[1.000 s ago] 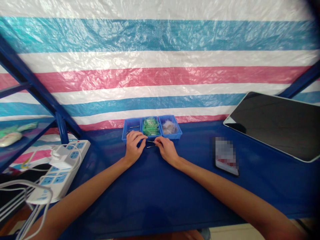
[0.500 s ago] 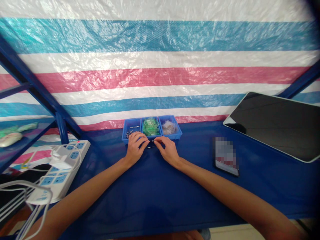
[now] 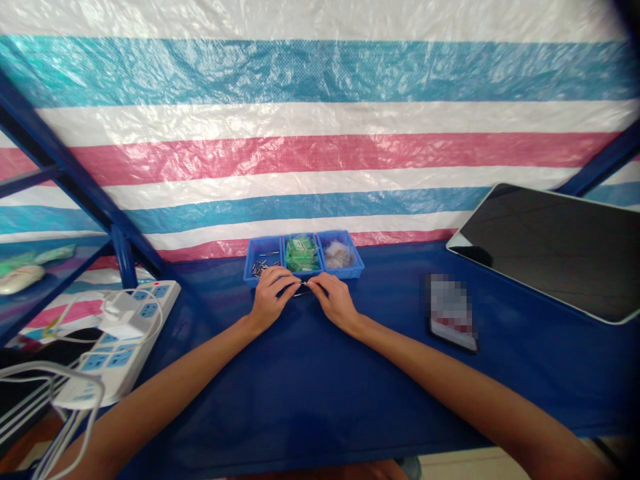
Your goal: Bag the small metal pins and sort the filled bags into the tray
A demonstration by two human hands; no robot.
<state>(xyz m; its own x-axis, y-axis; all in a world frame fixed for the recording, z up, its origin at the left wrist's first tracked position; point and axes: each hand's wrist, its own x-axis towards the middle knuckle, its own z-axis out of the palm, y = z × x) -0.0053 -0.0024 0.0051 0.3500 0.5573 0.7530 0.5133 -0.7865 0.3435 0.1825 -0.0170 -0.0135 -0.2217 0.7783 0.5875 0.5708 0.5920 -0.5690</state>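
My left hand (image 3: 273, 293) is closed in a pinch, thumb against fingers, in front of the left blue bin (image 3: 248, 261). Facing it, my right hand (image 3: 334, 295) pinches too, its fingertips a small gap away. Whatever lies in the fingertips is too small to make out. Just below them a thin, shiny, rod-like piece (image 3: 302, 294) shows on the table. Small metal pieces (image 3: 260, 267) lie in the left bin, green plastic packets (image 3: 302, 252) fill the middle bin, and clear plastic bits (image 3: 337, 254) sit in the right bin (image 3: 357, 268).
A phone with a blurred screen (image 3: 453, 313) and a large dark-screened device (image 3: 555, 247) are on the right of the blue table (image 3: 300, 393). A white power strip (image 3: 125, 353) with cables is at the left. Striped plastic sheeting (image 3: 320, 153) hangs behind.
Both hands keep almost the same place, with only slight finger movement. The small bright piece seen between the fingertips before no longer shows clearly.
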